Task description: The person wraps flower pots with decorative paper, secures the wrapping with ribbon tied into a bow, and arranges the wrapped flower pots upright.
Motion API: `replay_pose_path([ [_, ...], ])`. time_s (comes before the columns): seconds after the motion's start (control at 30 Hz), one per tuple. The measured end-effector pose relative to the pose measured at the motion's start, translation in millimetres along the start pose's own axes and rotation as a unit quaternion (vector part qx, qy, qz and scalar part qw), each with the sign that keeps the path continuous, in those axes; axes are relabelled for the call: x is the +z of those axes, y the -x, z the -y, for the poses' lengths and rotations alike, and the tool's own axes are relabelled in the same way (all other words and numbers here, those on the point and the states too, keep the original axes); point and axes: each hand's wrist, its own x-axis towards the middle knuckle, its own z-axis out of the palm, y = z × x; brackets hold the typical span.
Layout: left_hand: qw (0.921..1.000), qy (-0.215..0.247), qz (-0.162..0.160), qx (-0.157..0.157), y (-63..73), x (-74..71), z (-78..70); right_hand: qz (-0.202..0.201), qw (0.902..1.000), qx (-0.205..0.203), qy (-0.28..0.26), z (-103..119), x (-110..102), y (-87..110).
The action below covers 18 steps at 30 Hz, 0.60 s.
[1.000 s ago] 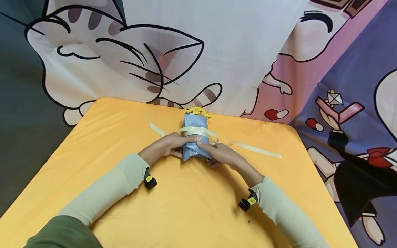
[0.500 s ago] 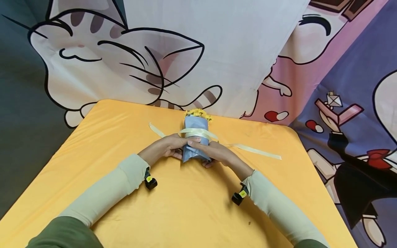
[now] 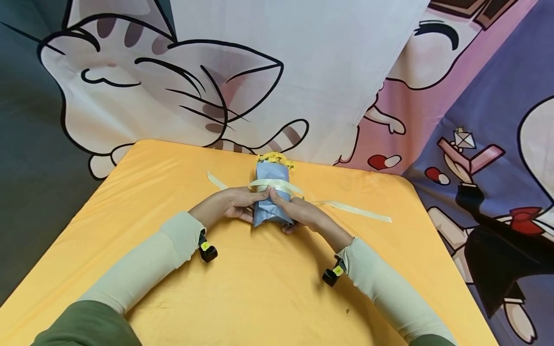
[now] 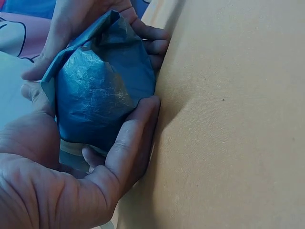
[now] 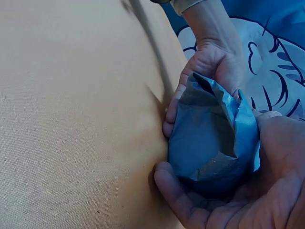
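Observation:
A small bouquet wrapped in blue paper (image 3: 271,170) lies on the yellow-covered table, its yellow flowers (image 3: 275,157) showing at the far end. A pale yellow ribbon (image 3: 277,183) crosses over the wrap. My left hand (image 3: 237,202) grips the bouquet from the left, thumb on top and fingers low along its side. From the right, my right hand (image 3: 300,212) holds it in the same way, the two thumbs meeting near the ribbon. Both wrist views show the folded bottom of the blue wrap (image 4: 95,95) between the curled hands.
One ribbon tail (image 3: 216,180) lies to the left on the yellow cloth (image 3: 242,293), and a longer tail (image 3: 357,209) stretches right. Behind the table hangs a cartoon-printed curtain (image 3: 329,72). A tiny dark speck (image 3: 347,311) sits on the cloth at the right.
My right hand has moved left and its thumb has come further over the wrap. The left thumb has drawn back slightly to the left. The bouquet stays in place.

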Motion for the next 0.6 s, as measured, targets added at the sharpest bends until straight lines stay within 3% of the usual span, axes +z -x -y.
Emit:
replay_pose_path([
  [0.3,0.9999,0.004,0.007,0.01,-0.1,-2.6,5.3,0.008,0.9986,0.011,-0.05,1.1,-0.5,-1.4],
  [0.6,0.9996,0.008,0.015,0.021,3.5,-4.2,9.0,-0.083,0.9961,0.022,-0.017,-0.3,8.4,-2.7],
])
